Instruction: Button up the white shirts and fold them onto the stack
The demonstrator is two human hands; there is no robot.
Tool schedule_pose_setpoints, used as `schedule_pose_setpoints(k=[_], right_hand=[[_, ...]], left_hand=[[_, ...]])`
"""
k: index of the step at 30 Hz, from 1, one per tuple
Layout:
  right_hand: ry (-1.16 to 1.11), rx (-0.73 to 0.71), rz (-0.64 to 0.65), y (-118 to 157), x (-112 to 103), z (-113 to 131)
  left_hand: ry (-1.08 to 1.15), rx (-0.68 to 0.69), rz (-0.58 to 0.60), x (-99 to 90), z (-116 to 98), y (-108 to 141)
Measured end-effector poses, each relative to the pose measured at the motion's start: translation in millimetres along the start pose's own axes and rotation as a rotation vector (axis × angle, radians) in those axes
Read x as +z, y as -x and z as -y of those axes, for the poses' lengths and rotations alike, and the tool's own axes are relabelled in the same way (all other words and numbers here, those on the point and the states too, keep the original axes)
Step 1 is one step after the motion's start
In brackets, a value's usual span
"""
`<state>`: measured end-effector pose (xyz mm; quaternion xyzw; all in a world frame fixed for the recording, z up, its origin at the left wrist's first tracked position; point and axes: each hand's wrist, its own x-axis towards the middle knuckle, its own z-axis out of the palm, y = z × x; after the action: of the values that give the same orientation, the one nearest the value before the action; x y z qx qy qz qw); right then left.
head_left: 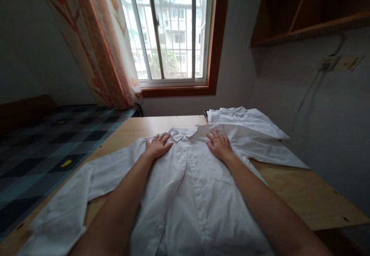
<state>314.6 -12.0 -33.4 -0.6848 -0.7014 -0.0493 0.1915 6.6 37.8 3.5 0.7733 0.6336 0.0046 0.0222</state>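
Fingers slightly spread and grasping nothing, a left hand [158, 146] presses a white shirt [212, 202] lying front-up across a wooden table [295, 186]; right of the collar [175, 133], the right hand [219, 145] rests likewise, apparently smoothing the shoulders. Another stroke would call for flat palms and light, even pressure.

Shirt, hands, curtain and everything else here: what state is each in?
White shirt, spread out, creased.
Left hand, flat on the shirt, fingers spread.
Right hand, flat on the shirt.
Curtain, drawn aside.
Window, uncovered; shut or not, unclear.
Far white clothing, lying flat.
Wall socket, cable seemingly plugged in.
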Motion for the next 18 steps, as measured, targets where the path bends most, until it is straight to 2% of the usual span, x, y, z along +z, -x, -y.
schedule_pose_setpoints(k=[7, 10, 12, 15, 16, 18], right_hand=[[0.01, 0.001, -0.017, 0.5, 1.1, 0.3], [0.017, 0.001, -0.015, 0.9, 0.1, 0.1], [0.016, 0.001, -0.006, 0.3, -3.8, 1.6], [0.008, 0.022, 0.005, -2.0, -17.5, 11.0], [-0.002, 0.025, 0.003, -2.7, -23.9, 16.6], [-0.05, 0.004, 0.011, -2.5, -37.2, 31.1]], left_hand=[[0.015, -0.027, -0.034, -0.9, 3.8, -4.0], [-0.01, -0.121, -0.054, -1.3, -3.4, -0.6], [-0.065, -0.168, -0.118, -3.8, -11.2, 6.8], [-0.127, -0.06, -0.285, -14.3, -27.9, 26.1], [-0.112, 0.008, -0.311, -19.1, -34.5, 33.3], [-0.026, 0.131, -0.273, -27.9, -48.3, 46.0]])
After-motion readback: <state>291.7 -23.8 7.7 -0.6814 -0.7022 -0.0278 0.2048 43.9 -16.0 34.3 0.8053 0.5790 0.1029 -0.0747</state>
